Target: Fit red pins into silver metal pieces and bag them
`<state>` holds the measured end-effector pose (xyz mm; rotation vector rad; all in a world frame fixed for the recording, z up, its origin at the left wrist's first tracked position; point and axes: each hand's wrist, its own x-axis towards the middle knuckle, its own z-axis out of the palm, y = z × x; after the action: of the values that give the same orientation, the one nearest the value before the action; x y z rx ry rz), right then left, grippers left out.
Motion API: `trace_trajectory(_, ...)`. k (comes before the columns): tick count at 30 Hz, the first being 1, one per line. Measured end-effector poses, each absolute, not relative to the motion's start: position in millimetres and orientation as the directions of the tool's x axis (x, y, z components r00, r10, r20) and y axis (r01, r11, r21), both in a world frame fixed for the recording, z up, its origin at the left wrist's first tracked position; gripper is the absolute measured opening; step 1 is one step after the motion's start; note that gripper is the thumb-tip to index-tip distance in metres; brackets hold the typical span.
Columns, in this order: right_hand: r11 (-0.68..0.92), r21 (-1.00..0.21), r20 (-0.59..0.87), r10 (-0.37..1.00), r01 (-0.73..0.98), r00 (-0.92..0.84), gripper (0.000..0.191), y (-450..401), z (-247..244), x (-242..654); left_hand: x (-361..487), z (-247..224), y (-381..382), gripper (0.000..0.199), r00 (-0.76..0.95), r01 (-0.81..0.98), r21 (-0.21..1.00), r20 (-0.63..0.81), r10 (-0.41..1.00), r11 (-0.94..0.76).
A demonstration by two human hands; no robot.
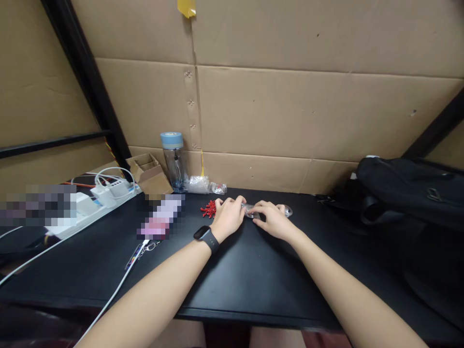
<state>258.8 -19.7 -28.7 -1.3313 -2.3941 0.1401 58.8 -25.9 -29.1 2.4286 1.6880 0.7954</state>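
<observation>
A small, clear, shiny plastic piece [250,210] lies low over the black tabletop between my hands; its exact kind is too small to tell. My left hand [229,216], with a dark watch on the wrist, has its fingers bent and closed on the left end of this piece. From the other side my right hand [272,218] pinches it with thumb and fingers. A heap of small red pieces [209,209] sits just left of my left hand, partly hidden by it. Beyond my right fingers a clear rounded plastic thing [288,210] shows in part.
Along the cardboard wall [253,116] stand a blue-lidded bottle [174,162], an open carton [150,176] and clear wrapped packets [198,184]. At left are a blurred phone [163,215], its white cable [121,285] and a power strip [87,212]. A black bag [413,208] fills the right.
</observation>
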Motion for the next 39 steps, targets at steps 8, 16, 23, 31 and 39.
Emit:
trace_trajectory(8,0.460,-0.296,0.289,0.879,0.837,-0.380,0.034,-21,-30,249,40,-22,-22,0.021,0.195,0.880,0.323,0.423,0.885,-0.349)
trace_trajectory(16,0.458,-0.292,0.349,0.868,0.839,-0.353,0.038,-27,-29,240,34,-28,-13,0.037,0.315,0.839,0.343,0.327,0.891,-0.422)
trace_trajectory(23,0.506,-0.190,0.326,0.841,0.841,-0.432,0.058,-28,-35,239,39,-24,-23,0.031,0.346,0.850,0.265,0.372,0.861,-0.456)
trace_trajectory(31,0.496,-0.088,0.258,0.849,0.864,-0.461,0.048,-20,-39,234,37,-22,-23,0.023,0.293,0.896,0.213,0.377,0.878,-0.390)
trace_trajectory(39,0.572,-0.017,0.190,0.807,0.820,-0.559,0.029,36,-26,221,36,-13,-29,0.026,0.297,0.926,0.054,0.507,0.809,-0.374)
